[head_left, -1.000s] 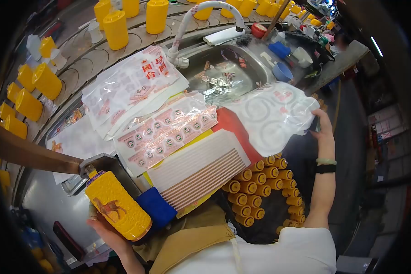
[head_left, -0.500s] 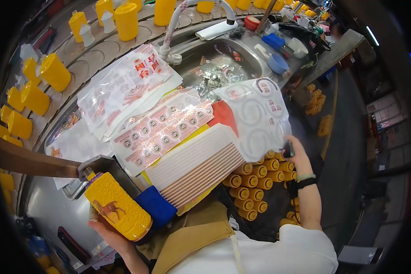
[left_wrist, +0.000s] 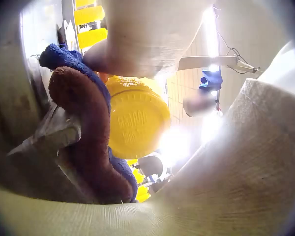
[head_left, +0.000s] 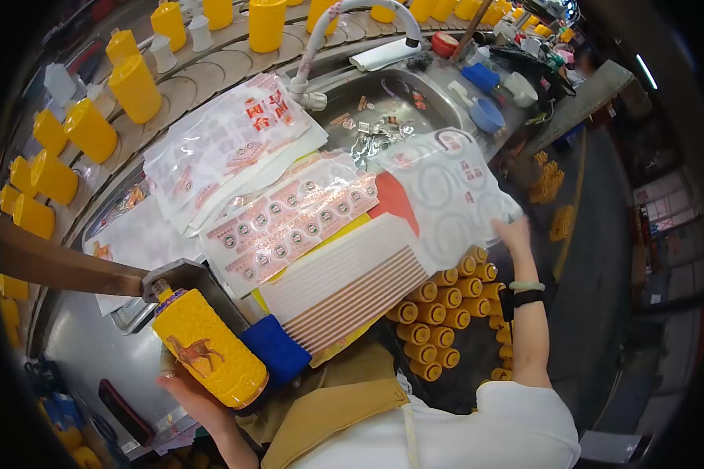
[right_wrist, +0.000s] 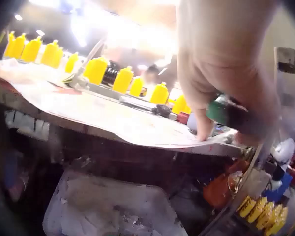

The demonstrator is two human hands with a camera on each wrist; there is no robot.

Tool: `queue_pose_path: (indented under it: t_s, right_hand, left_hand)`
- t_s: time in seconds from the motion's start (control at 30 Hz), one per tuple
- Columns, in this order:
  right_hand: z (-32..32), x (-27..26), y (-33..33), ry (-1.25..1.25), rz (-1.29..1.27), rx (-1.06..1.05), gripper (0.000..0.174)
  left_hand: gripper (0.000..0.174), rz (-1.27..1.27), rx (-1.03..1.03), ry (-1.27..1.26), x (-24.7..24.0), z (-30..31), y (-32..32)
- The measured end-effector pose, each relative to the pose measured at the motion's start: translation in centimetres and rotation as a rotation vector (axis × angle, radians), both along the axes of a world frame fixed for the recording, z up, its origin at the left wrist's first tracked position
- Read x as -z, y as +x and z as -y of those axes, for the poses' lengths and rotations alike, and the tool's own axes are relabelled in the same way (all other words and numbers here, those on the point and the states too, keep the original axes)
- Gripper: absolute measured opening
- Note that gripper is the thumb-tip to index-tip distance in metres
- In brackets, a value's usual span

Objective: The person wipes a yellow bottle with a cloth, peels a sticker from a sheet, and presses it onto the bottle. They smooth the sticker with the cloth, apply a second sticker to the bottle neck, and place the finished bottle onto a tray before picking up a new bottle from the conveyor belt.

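In the head view my left hand (head_left: 199, 402) grips the lower side of a yellow bottle (head_left: 211, 352) with a brown horse on its front. The bottle lies tilted, its neck at a grey metal holder (head_left: 181, 275); the left wrist view shows its embossed yellow base (left_wrist: 137, 125). My right hand (head_left: 515, 233) pinches the right edge of a translucent sheet (head_left: 450, 191) with grey swirls and small red print. A dark green and black object (right_wrist: 223, 113) sits by the fingers in the right wrist view, its kind unclear. A blue cloth (head_left: 274, 352) lies right of the bottle.
Printed sticker sheets (head_left: 289, 227) and a striped white board (head_left: 344, 281) cover the worktop's middle. Behind are a steel sink (head_left: 438, 98) with a faucet (head_left: 313, 55) and a curved conveyor (head_left: 203, 74) carrying yellow bottles. Several yellow bottles (head_left: 446, 309) stand low at the right.
My right hand has moved left and down with the translucent sheet, which now shows its red print and hangs less far to the right. My left hand stays on the bottle.
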State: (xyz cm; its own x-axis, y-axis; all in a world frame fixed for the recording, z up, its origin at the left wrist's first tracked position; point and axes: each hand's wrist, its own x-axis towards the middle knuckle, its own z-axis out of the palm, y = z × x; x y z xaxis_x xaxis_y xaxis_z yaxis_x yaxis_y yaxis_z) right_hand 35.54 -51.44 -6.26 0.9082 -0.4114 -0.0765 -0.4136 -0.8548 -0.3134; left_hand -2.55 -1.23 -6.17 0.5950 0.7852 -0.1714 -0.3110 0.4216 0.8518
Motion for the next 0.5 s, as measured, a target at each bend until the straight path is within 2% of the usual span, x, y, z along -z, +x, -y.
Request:
queue_pose_path:
  t_s: [0.03, 0.1, 0.17, 0.23, 0.27, 0.33, 0.4, 0.43, 0.5]
  right_hand:
    - [-0.9, -0.2, -0.1, -0.435, 0.259, -0.032, 0.077]
    - [-4.5, -3.3, 0.9, -0.441, 0.361, -0.065, 0.079]
    - [-8.7, -4.9, 2.8, -0.390, 0.548, -0.213, 0.069]
    - [-12.4, -5.0, 5.6, -0.039, 0.636, -0.553, 0.048]
    - [-14.5, -3.7, 8.0, 0.203, 0.573, -0.684, 0.039]
    - [-20.3, -3.6, 9.7, 0.694, 0.037, -0.642, 0.034]
    - [-23.1, 0.6, 14.9, 0.873, -0.230, -0.621, 0.033]
    - [-24.1, 1.9, 17.2, 0.874, -0.237, -0.634, 0.033]
    - [-25.6, 4.4, 20.5, 0.518, -0.282, -0.566, 0.025]
  left_hand:
    - [0.070, -0.005, -0.010, -0.007, 0.1, 0.1, 0.0]
    - [0.070, -0.010, 0.004, -0.006, 0.1, 0.1, -0.1]
    - [0.070, -0.016, 0.021, -0.001, 0.0, 0.0, -0.1]
    - [0.070, -0.019, 0.019, 0.007, -0.1, 0.0, 0.0]
    - [0.070, -0.021, 0.012, 0.008, -0.1, 0.1, -0.1]
    - [0.070, -0.036, 0.002, 0.033, -0.1, 0.1, -0.2]
    - [0.071, -0.041, -0.026, 0.023, -0.3, 0.4, 0.0]
    - [0.071, -0.045, -0.047, 0.011, -0.3, 0.5, -0.1]
    - [0.072, -0.020, -0.052, -0.033, 0.2, 0.5, -0.4]
